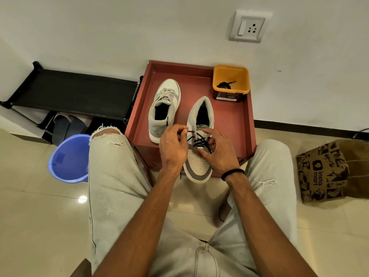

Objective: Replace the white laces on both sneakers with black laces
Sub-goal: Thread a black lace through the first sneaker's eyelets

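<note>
So roughly halfway, I'd say. Going left to right on the red tray (235,124): the left sneaker (164,108) sits toward the far left edge, toe pointing at the wall, and it's got its white laces (164,94) in, loosely tied, so that one hasn't been touched. Next to it, hanging over the near edge, is the right sneaker (199,142), grey and white with a perforated toe, already criss-crossed most of the way up with a black lace (199,140). The left hand (173,146) has its fingers pinching one lace end, pulling it out to the side. The right hand (219,154) steadies the shoe, fingers curled at the eyelets; can't tell exactly what they're pinching. In the far right corner, a yellow tub (231,82) holds the other black lace (224,85), waiting its turn.
</note>
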A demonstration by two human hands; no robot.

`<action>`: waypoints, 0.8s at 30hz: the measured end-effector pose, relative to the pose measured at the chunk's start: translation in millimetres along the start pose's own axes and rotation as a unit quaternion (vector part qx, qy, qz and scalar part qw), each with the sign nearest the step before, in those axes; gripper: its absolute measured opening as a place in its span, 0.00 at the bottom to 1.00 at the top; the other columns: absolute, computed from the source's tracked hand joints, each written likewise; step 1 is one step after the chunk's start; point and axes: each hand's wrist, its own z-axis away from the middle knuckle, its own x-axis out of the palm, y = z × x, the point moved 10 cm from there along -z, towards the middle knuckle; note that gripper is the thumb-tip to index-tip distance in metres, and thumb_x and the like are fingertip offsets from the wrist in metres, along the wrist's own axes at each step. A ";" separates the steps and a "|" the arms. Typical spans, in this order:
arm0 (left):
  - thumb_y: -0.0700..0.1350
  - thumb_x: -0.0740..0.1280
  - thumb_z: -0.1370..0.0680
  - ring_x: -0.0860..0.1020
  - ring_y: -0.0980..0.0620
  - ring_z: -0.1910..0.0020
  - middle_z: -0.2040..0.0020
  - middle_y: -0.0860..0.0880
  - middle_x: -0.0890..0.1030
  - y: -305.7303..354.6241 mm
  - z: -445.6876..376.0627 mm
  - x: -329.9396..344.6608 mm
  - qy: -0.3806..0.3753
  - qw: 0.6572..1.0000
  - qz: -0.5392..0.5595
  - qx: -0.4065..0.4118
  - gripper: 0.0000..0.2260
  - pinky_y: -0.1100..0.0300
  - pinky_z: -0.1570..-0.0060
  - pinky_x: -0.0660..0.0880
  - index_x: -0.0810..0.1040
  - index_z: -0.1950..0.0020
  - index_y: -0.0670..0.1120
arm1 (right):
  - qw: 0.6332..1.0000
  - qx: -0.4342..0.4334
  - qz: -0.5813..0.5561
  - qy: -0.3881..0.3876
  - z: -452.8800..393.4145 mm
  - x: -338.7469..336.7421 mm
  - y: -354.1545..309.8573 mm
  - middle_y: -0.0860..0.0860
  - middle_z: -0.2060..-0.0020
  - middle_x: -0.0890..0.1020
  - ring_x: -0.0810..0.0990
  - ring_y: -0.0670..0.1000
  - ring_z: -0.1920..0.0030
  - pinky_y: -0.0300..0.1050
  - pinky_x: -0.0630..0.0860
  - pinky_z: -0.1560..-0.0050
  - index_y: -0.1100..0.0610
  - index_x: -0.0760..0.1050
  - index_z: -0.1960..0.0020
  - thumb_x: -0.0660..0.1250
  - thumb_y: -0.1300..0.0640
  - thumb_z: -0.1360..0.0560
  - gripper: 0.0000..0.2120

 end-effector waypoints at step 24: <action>0.40 0.67 0.18 0.81 0.53 0.44 0.39 0.50 0.82 16.6 0.2 -4.8 -0.019 0.994 -0.061 0.083 0.11 0.52 0.44 0.82 0.82 0.37 0.46 | 1.000 0.002 -0.008 0.001 0.0 1.0 3.8 0.47 0.50 0.75 0.72 0.42 0.57 0.42 0.77 0.52 0.44 0.72 0.30 0.82 0.49 0.31 0.34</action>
